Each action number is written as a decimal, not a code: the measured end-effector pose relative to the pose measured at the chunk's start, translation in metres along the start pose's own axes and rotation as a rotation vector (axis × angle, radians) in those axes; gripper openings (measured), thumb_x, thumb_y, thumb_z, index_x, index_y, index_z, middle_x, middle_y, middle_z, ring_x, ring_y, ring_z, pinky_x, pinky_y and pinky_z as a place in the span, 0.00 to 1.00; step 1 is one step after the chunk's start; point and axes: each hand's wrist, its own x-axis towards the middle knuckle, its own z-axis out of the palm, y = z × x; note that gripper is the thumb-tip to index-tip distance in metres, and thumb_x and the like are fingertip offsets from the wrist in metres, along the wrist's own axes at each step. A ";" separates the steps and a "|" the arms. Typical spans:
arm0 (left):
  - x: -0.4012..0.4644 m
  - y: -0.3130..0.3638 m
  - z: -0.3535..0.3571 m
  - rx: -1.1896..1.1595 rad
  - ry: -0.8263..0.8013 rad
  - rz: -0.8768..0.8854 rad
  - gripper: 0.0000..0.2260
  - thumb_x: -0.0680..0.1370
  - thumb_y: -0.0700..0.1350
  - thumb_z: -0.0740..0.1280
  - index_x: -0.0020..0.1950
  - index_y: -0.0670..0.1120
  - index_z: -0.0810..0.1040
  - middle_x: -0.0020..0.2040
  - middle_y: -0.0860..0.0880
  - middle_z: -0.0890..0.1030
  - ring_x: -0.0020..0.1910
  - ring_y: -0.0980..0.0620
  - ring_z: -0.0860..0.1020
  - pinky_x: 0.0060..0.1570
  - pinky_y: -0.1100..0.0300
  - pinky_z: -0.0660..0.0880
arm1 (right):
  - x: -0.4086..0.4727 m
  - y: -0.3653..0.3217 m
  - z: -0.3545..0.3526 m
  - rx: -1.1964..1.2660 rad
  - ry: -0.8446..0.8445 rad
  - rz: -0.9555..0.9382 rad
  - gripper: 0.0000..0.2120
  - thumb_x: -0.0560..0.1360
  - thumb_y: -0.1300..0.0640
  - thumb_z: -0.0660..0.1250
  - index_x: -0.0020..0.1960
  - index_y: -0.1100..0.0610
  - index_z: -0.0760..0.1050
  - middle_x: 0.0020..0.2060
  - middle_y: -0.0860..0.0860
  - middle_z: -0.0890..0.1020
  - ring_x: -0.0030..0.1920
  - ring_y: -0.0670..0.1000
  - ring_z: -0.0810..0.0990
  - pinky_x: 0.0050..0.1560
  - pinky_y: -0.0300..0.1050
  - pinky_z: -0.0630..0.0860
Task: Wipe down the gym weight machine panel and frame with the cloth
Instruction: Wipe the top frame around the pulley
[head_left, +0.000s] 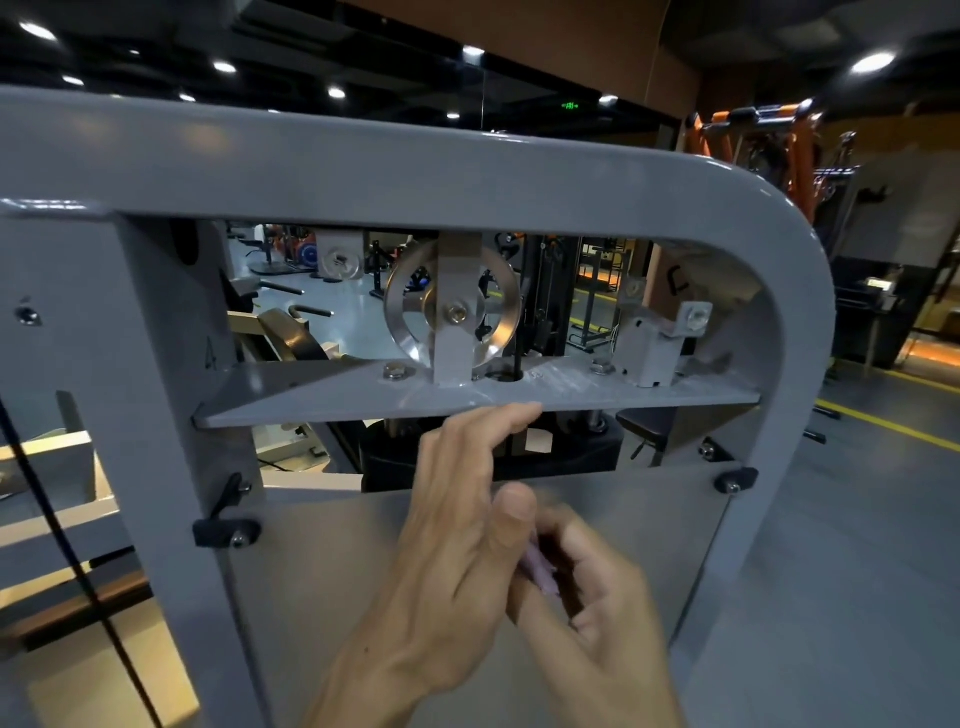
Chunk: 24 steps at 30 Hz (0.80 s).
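1. Left hand (457, 525) raised in front of the frosted grey rectangular panel (322, 582), fingers extended and loosely open, fingertips just under the front edge of the flat grey steel shelf plate (649, 397) above the panel; contact with that edge cannot be told.
2. Right hand (592, 603) just right of and partly behind the left hand, fingers curled closed around a small pale lilac cloth (540, 569); blurred by motion.
3. Cloth bunched between the two hands, only a sliver showing, in front of the panel's upper middle.
4. Panel fastened at its upper corners by black plastic clips with bolts, one at upper left (227, 532), one at upper right (735, 480).
5. Above the panel, shelf plate spanning the opening, carrying a polished round metal pulley wheel (452, 312) in an upright grey bracket, hex bolts either side, and a small grey box bracket (652, 348) toward the right.
6. Wide grey painted steel frame (467, 171) arching over the panel, curving down at the right; left upright beside the panel's left edge.
7. Thin black cable (62, 535) slanting well left of the panel.
8. Orange gym rack (753, 135) far behind, above and right of the panel; yellow floor line (893, 423) to the right.
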 end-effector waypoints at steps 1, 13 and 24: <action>0.000 -0.001 -0.001 -0.030 0.002 -0.013 0.30 0.80 0.72 0.41 0.75 0.62 0.63 0.69 0.64 0.68 0.74 0.52 0.65 0.67 0.67 0.62 | 0.000 0.003 0.001 0.014 -0.029 0.031 0.07 0.67 0.54 0.71 0.45 0.48 0.83 0.36 0.49 0.84 0.39 0.39 0.81 0.43 0.32 0.77; -0.004 -0.007 -0.023 -0.277 -0.156 -0.049 0.13 0.79 0.59 0.68 0.54 0.51 0.83 0.47 0.50 0.81 0.47 0.50 0.80 0.45 0.57 0.77 | 0.008 -0.022 -0.036 -0.113 0.013 -0.075 0.18 0.67 0.56 0.76 0.54 0.42 0.81 0.43 0.49 0.86 0.43 0.46 0.85 0.44 0.36 0.80; 0.001 -0.008 -0.029 -0.030 0.158 -0.040 0.06 0.79 0.57 0.66 0.51 0.60 0.82 0.48 0.58 0.83 0.50 0.53 0.81 0.46 0.66 0.75 | 0.029 -0.027 -0.050 -0.048 0.316 -0.042 0.04 0.72 0.51 0.70 0.47 0.45 0.82 0.36 0.48 0.84 0.33 0.42 0.79 0.31 0.34 0.73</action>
